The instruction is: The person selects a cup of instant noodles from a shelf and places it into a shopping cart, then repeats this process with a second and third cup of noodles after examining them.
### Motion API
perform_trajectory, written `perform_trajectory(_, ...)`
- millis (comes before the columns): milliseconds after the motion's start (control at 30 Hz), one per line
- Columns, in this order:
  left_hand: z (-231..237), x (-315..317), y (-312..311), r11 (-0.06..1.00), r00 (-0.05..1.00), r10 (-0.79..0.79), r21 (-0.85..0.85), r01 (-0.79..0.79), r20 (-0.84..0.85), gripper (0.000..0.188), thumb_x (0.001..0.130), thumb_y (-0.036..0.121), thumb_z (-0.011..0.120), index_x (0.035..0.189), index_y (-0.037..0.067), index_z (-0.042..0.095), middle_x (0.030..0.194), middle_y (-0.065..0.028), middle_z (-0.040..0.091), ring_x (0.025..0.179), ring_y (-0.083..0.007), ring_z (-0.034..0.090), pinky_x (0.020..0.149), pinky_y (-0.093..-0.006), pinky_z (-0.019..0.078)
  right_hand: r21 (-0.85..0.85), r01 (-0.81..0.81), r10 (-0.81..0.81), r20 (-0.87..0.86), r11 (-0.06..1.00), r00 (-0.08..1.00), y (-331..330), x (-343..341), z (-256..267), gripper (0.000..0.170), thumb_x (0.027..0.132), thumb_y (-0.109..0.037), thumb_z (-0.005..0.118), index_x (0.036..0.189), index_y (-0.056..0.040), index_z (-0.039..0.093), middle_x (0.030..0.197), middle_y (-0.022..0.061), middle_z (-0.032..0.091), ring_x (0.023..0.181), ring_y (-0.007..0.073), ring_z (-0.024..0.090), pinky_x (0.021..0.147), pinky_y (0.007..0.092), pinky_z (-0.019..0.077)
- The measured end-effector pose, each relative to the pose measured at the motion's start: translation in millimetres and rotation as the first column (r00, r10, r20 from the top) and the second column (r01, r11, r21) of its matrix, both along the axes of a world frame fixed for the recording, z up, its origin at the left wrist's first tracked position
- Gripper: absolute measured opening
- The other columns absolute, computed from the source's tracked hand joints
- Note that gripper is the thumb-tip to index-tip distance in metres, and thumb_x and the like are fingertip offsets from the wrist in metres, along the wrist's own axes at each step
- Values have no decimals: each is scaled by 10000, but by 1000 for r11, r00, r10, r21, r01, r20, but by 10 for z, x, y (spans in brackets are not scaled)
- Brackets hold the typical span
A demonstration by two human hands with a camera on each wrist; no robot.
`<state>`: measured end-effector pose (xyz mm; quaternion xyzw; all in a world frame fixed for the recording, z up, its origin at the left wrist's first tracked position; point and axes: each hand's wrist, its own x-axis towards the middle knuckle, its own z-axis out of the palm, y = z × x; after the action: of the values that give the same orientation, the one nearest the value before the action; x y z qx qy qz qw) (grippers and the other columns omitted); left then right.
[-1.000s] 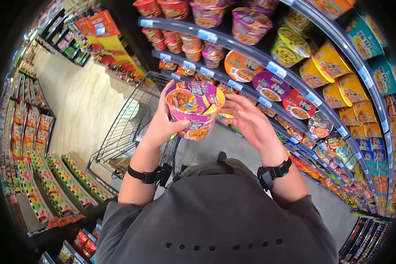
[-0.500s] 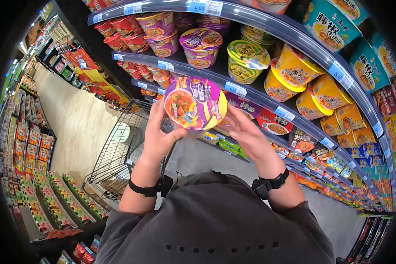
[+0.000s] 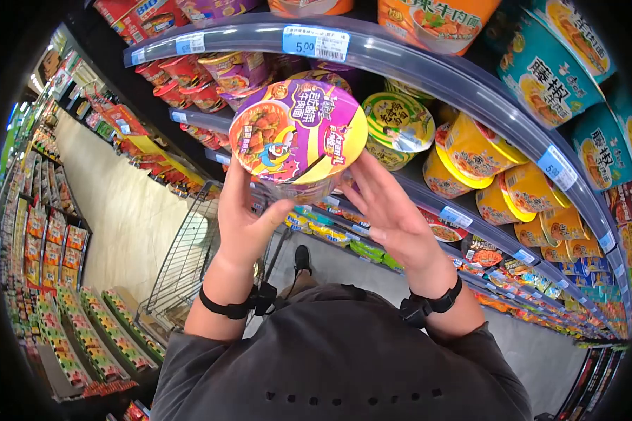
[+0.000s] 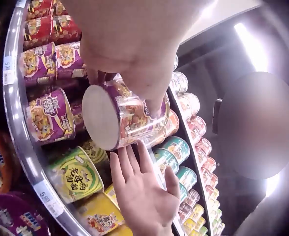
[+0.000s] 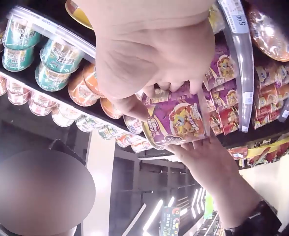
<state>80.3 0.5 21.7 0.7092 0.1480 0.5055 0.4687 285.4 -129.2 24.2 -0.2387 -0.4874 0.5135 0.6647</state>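
A purple and yellow instant noodle bowl (image 3: 298, 130) is held up in front of the shelf, its printed lid facing the head camera. My left hand (image 3: 242, 214) grips it from the left, with the thumb along the near side and the fingers mostly hidden behind. On the other side my right hand (image 3: 397, 217) rests its fingertips against the bowl. The left wrist view shows that hand's palm (image 4: 147, 199) facing up and its fingers straight. Also in that view, the bowl's pale base (image 4: 100, 118) is turned sideways.
Shelves of noodle bowls curve round the front and right, edged by a clear price rail (image 3: 393, 52). Green bowls (image 3: 398, 130) and yellow tubs (image 3: 481, 151) stand just beyond my right hand. A wire shopping cart (image 3: 179, 270) is at the left, beside the aisle floor (image 3: 116, 189).
The bowl has risen toward the shelf, and its lid has tipped to face the head camera. My right hand has come in to the bowl's side. The shelves now appear closer.
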Motion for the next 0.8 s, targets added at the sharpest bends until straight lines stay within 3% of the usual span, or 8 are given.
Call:
perform_trajectory(33, 22, 26, 103, 998, 996, 49, 38, -46, -79, 972, 787, 203, 900, 1546, -55, 350, 1487, -154, 493, 1370, -259, 507, 1165, -391, 365, 26, 10, -10, 10, 1000, 1000, 87, 30, 32, 1034, 864, -215, 719, 1650, 23, 91, 1740, 169, 69, 1621, 313, 12, 1286, 550, 68)
perform_trajectory(133, 43, 143, 409, 993, 987, 61, 109, -45, -151, 947, 769, 136, 894, 1534, -41, 366, 1458, -153, 509, 1353, -254, 523, 1142, -395, 401, 44, 38, -39, 27, 998, 999, 303, 95, 134, 1033, 858, -204, 717, 1649, 26, 94, 1741, 172, 60, 1621, 314, -3, 1286, 547, 65)
perform_trajectory(267, 95, 309, 743, 999, 994, -40, -24, 38, -97, 953, 764, 114, 898, 1533, -28, 354, 1435, -157, 523, 1309, -249, 563, 1094, -395, 461, 25, 102, -104, 65, 994, 993, 563, 190, 179, 1022, 850, -200, 715, 1649, 24, 118, 1741, 175, 63, 1620, 328, 1, 1285, 538, 59)
perform_trajectory(467, 86, 488, 1272, 991, 978, -102, -102, 84, -183, 1006, 758, 109, 906, 1559, -23, 311, 1456, -181, 516, 1358, -288, 526, 1165, -425, 385, -2, 187, -187, 84, 982, 979, 875, 289, 200, 971, 870, -180, 677, 1648, 22, 132, 1737, 188, 85, 1619, 345, 22, 1285, 534, 60)
perform_trajectory(533, -15, 556, 1438, 995, 983, -76, 56, 87, -169, 1053, 748, 109, 914, 1580, -25, 281, 1463, -194, 516, 1365, -293, 522, 1162, -424, 388, 14, 219, -220, 91, 976, 971, 934, 304, 193, 930, 876, -156, 655, 1642, 24, 159, 1732, 198, 105, 1615, 364, 46, 1286, 541, 64)
perform_trajectory(733, -112, 656, 1624, 993, 976, -77, 74, 94, -206, 1100, 751, 152, 932, 1576, -70, 240, 1474, -218, 501, 1373, -299, 512, 1162, -427, 385, 32, 274, -276, 52, 961, 960, 1028, 385, 87, 880, 880, -131, 627, 1634, 17, 199, 1721, 210, 148, 1607, 387, 85, 1289, 556, 63)
perform_trajectory(800, -140, 668, 1652, 992, 974, -81, 75, 98, -210, 1100, 753, 163, 934, 1570, -78, 237, 1473, -222, 497, 1373, -298, 509, 1162, -426, 384, 85, 198, -202, 30, 976, 979, 1044, 398, 101, 872, 888, 40, 585, 1643, 19, 150, 1728, 187, 133, 1616, 326, 55, 1297, 517, 45)
